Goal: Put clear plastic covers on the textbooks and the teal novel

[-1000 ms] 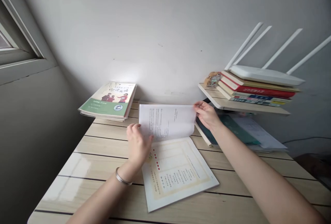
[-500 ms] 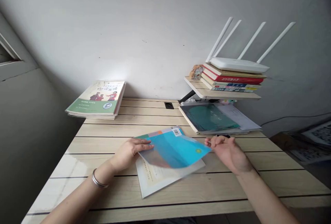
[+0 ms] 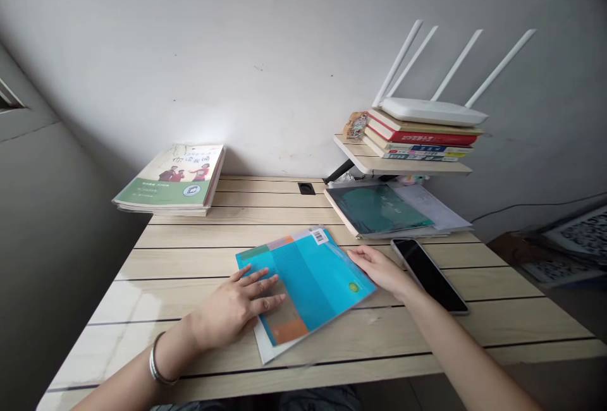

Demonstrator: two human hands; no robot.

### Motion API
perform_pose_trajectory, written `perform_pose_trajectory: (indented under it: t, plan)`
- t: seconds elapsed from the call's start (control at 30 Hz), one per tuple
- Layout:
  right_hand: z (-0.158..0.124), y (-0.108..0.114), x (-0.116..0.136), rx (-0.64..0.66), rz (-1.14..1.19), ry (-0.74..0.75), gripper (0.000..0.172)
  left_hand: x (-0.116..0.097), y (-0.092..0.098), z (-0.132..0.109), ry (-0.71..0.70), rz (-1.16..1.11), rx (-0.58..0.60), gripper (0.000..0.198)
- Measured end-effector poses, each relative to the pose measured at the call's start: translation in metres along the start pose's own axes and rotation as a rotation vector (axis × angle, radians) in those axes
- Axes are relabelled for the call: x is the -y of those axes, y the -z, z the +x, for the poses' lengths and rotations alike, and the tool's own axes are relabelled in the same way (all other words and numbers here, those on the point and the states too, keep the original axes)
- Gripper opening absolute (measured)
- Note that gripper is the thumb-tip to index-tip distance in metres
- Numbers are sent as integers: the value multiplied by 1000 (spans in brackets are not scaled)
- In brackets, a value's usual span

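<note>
Aslant: blue booklet (image 3: 308, 278), barcode (image 3: 319, 236) farthest.

Green bk (image 3: 165, 191) cover: 你读我诵; barcode (image 3: 319, 236) on blue bk (image 3: 308, 278) illegible.

Blue booklet cover (image 3: 308, 278), orange corner block (image 3: 289, 331)

We see soft, even indoor light, with a pale glare on the left part of the bench (image 3: 123, 300) and a brighter patch on the back wall (image 3: 265, 107) above it. The side wall (image 3: 57, 240) left of the bench falls dim. Edges bow from wide-angle distortion; otherwise mostly sharp, no clear blur.
</note>
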State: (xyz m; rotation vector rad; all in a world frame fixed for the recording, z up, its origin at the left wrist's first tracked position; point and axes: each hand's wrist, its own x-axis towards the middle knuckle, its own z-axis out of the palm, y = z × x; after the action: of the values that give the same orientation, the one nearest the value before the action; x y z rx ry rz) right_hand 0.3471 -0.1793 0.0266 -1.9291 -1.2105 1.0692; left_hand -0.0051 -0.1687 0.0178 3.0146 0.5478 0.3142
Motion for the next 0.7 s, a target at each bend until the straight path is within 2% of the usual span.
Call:
perform_pose_trajectory:
  t: [0.17, 0.33, 0.43, 0.5, 0.6, 0.7]
  plan:
    - [19, 3, 10, 51, -30, -117, 32, 1, -11, -4, -38, 129, -39, 43]
    - [30, -1, 11, 76, -70, -52, 38, 2, -23, -10, -44, 167, -110, 44]
    - [36, -8, 13, 154, 22, -83, 37, 7, -25, -10, -70, 187, -165, 44]
    - [40, -11, 15, 162, 123, -114, 34, 16, -17, -5, -77, 178, -247, 46]
    - [44, -11, 20, 79, 224, -70, 30, 37, 7, 8, -13, 180, -367, 48]
    - [43, -10, 19, 17, 213, 1, 29, 52, 26, 16, 16, 170, -413, 47]
